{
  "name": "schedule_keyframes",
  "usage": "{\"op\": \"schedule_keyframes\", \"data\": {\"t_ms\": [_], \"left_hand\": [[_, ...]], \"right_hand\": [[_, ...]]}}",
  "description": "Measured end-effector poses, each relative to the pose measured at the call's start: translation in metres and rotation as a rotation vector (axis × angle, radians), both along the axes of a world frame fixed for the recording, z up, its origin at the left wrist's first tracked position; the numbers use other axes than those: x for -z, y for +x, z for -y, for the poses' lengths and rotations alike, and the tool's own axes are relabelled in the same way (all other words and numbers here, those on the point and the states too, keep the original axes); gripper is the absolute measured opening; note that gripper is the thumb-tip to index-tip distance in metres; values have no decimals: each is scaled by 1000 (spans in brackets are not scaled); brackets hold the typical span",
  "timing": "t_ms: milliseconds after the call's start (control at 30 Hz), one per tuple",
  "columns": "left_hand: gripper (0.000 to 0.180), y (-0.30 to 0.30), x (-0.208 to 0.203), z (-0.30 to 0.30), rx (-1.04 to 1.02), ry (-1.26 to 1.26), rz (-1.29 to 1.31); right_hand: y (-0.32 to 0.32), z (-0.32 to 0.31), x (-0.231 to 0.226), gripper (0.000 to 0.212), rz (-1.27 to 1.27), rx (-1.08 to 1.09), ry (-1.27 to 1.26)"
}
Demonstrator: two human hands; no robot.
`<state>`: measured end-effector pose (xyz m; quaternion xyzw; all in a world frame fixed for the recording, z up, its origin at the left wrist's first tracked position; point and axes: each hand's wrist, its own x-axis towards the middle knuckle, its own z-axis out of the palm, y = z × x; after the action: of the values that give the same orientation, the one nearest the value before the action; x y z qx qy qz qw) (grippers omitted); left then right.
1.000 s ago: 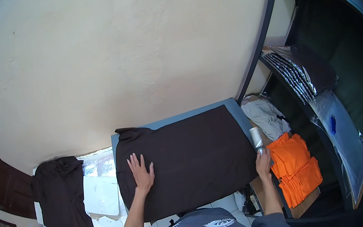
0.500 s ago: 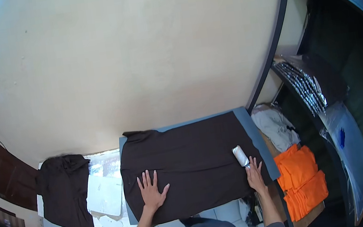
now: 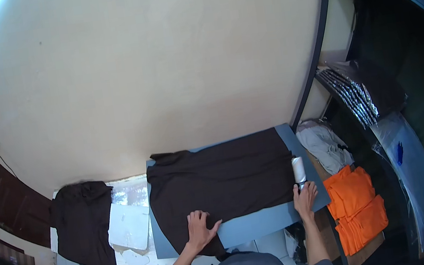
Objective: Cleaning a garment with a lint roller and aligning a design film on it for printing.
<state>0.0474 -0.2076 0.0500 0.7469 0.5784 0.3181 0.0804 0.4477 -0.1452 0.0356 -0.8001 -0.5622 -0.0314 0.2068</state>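
A dark brown garment (image 3: 228,173) is spread over a blue-grey board (image 3: 261,228), with its near side reaching past the board's front edge at the left. My left hand (image 3: 201,230) rests on this near part, its fingers bent and the thumb held apart. At the garment's right end, my right hand (image 3: 306,199) is closed round the handle of what looks like a lint roller (image 3: 298,169). The roller's white cylinder points away from me, beside the cloth's edge over the board.
Left of the board lie white sheets (image 3: 128,225) and another dark garment (image 3: 81,221). Folded orange clothes (image 3: 357,209) and a grey cloth (image 3: 324,143) are at the right. Beyond them stands a rack with packaged dark items (image 3: 363,92).
The garment's near right side has shifted back, baring a strip of board. My left hand has gone from flat to bent, nearer me. The roller moved right, off the cloth.
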Motion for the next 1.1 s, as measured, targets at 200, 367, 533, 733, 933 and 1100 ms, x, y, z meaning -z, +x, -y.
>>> {"op": "schedule_keyframes", "data": {"t_ms": [200,367,533,733,933,1100], "left_hand": [[37,5,15,31,-16,-55,-196],[28,3,16,27,8,-144,-272],[15,-7,19,21,46,-107,31],[14,-16,16,17,127,-140,85],[21,-23,-1,19,268,-193,100],[23,-36,-4,11,266,-239,164]], "right_hand": [[39,0,23,34,-257,177,62],[71,-13,35,27,-364,145,109],[103,-26,17,40,-1048,12,368],[108,-31,3,51,-1177,-8,366],[118,-35,13,50,-1236,-119,319],[142,-38,27,45,-1500,-110,236]]}}
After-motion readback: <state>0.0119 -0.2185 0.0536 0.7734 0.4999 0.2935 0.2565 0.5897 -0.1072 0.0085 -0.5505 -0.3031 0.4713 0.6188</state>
